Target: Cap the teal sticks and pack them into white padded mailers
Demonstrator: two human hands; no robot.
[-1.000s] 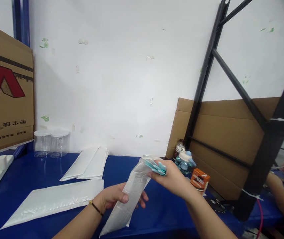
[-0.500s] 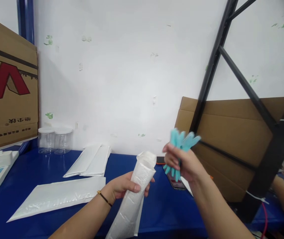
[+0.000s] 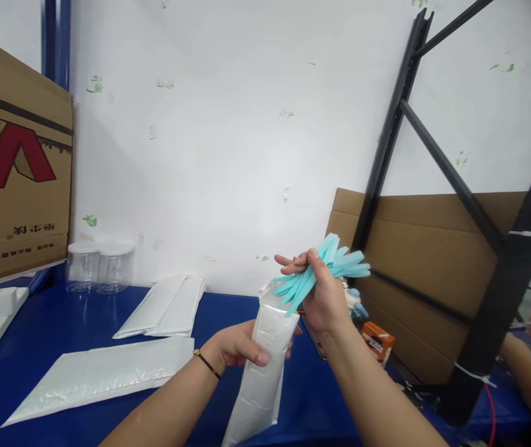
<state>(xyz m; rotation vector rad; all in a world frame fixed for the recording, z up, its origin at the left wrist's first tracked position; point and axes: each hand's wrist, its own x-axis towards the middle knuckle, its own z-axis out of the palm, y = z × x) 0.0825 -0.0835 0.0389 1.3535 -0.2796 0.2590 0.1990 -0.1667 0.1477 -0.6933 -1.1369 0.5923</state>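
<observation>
My left hand [image 3: 242,347] is closed around a white padded mailer [image 3: 260,391] near its upper end. The mailer is tilted, its open mouth facing up and away. My right hand [image 3: 328,298] grips a bundle of thin teal strips [image 3: 340,261] between thumb and fingers. The strips' lower ends hang over the mailer's mouth; whether they reach inside I cannot tell. Another padded mailer [image 3: 102,375] lies flat left of my left wrist. Behind it rests a small pile of white mailers [image 3: 177,310].
Two clear jars [image 3: 114,270] with white lids stand by the wall. A printed carton [image 3: 18,180] is at left, above a white device [image 3: 0,316]. At right are an orange box [image 3: 377,341], a black rack post [image 3: 502,298], cardboard [image 3: 433,248] and another person's arm [image 3: 526,366].
My right hand has brought the teal strips left and down to the mailer's mouth, tilting them over. My left hand still holds the mailer. The view has shifted slightly.
</observation>
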